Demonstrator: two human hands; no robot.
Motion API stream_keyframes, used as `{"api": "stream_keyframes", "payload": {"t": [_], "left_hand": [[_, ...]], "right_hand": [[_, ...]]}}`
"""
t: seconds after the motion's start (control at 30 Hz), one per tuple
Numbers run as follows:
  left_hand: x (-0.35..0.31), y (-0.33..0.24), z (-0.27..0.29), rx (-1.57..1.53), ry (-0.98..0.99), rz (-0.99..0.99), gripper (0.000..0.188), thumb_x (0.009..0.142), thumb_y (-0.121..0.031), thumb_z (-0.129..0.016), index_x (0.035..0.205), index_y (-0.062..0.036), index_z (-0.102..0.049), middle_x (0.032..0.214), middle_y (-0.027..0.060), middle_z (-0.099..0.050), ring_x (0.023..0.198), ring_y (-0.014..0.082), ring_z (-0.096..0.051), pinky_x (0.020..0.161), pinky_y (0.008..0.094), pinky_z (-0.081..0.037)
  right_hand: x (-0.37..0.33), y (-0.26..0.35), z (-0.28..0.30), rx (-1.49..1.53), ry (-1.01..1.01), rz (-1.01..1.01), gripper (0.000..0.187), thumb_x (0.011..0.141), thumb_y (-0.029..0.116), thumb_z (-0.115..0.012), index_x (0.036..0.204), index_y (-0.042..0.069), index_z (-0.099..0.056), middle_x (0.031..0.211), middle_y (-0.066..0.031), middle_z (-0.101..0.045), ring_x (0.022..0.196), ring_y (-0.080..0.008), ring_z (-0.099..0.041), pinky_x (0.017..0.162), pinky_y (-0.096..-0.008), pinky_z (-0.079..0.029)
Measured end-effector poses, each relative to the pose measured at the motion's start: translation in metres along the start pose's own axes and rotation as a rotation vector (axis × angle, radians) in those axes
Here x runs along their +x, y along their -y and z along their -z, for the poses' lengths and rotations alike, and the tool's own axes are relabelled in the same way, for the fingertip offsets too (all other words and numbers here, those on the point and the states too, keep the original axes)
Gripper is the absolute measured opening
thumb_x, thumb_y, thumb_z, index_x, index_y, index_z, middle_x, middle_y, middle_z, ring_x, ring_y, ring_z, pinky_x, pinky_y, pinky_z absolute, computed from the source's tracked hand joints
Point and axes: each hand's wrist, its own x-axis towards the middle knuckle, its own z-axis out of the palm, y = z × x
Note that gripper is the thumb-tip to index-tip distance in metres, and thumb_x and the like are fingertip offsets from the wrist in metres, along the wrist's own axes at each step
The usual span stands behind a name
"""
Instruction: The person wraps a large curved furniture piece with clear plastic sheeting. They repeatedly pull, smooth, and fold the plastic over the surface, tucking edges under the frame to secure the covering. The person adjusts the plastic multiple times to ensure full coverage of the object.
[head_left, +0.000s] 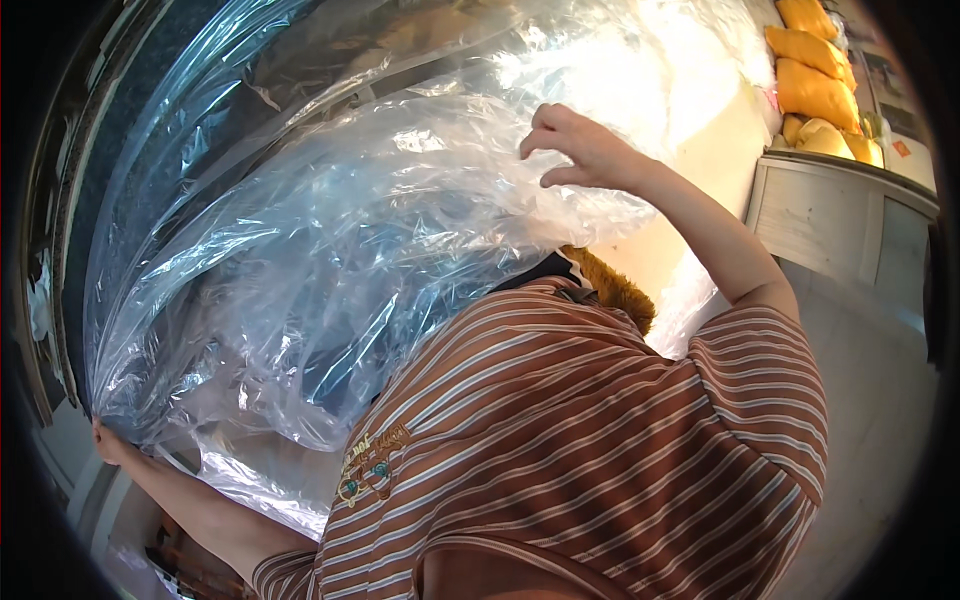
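A large, crumpled sheet of clear plastic film [330, 240] spreads in front of me from the far edge down to the lower left. At the far left my left hand [106, 441] is closed on a gathered edge of it, and folds fan out from that grip. My right hand [580, 150] is raised over the bright far side of the film. Its fingers are apart and curved, with nothing between them. Whether its fingertips touch the film I cannot make out.
At the far right, several stacked yellow-orange bundles [815, 85] rest on a pale cabinet [815, 215]. Brown fluffy material [615, 285] shows beside my body. Grey floor [850, 400] stretches along the right. A dark frame edge [75, 200] runs up the left side.
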Motion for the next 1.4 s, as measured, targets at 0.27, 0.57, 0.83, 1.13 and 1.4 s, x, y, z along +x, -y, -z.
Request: {"api": "stream_keyframes", "payload": {"t": [0.27,0.57,0.83,1.13,1.4], "left_hand": [[-0.011,0.005,-0.005,-0.188,0.01,-0.045,0.042,0.081,-0.045,-0.064,0.103,-0.0096,-0.072,0.095,0.0093,-0.071,0.085,0.0224,-0.065,0.079,0.0337,-0.049],[0.003,0.024,-0.011,-0.017,0.011,-0.006,0.041,0.086,-0.047,-0.059,0.11,-0.0148,-0.07,0.104,0.0057,-0.07,0.096,0.0239,-0.065,0.084,0.0351,-0.048],[0.011,0.049,-0.022,-0.177,0.031,-0.005,0.047,0.087,-0.045,-0.06,0.112,-0.0068,-0.068,0.11,0.0091,-0.068,0.101,0.0219,-0.063,0.088,0.0318,-0.045],[0.007,0.056,-0.016,-0.231,0.083,-0.014,0.047,0.09,-0.042,-0.059,0.116,-0.0034,-0.065,0.109,0.01,-0.068,0.1,0.02,-0.062,0.089,0.0286,-0.044],[-0.023,0.032,0.052,-0.581,-0.019,0.248,0.048,0.09,-0.039,-0.06,0.121,-0.0026,-0.062,0.123,0.0105,-0.061,0.108,0.0227,-0.058,0.095,0.0339,-0.043]], "right_hand": [[0.018,-0.034,0.04,0.5,-0.083,-0.182,0.014,0.087,0.019,-0.064,0.082,0.007,-0.057,0.1,-0.0023,-0.053,0.095,-0.0154,-0.05,0.084,-0.0305,-0.042],[0.083,0.0,0.197,1.048,-0.139,-0.161,0.02,0.087,0.033,-0.065,0.08,0.017,-0.055,0.067,0.0099,-0.045,0.054,-0.0021,-0.029,0.049,-0.0193,-0.021],[0.146,-0.024,0.225,0.705,-0.385,-0.126,0.026,0.09,0.04,-0.061,0.091,0.014,-0.059,0.079,0.0105,-0.052,0.07,-0.0012,-0.04,0.063,-0.0182,-0.032],[0.181,0.013,0.214,0.449,-0.454,-0.151,0.029,0.092,0.041,-0.056,0.095,0.012,-0.06,0.076,0.0072,-0.05,0.073,-0.0028,-0.043,0.064,-0.0204,-0.036],[0.18,-0.014,0.184,0.291,-0.547,-0.082,0.02,0.092,0.023,-0.06,0.086,0.004,-0.065,0.071,0.0059,-0.051,0.067,-0.0024,-0.044,0.061,-0.0191,-0.036]]}}
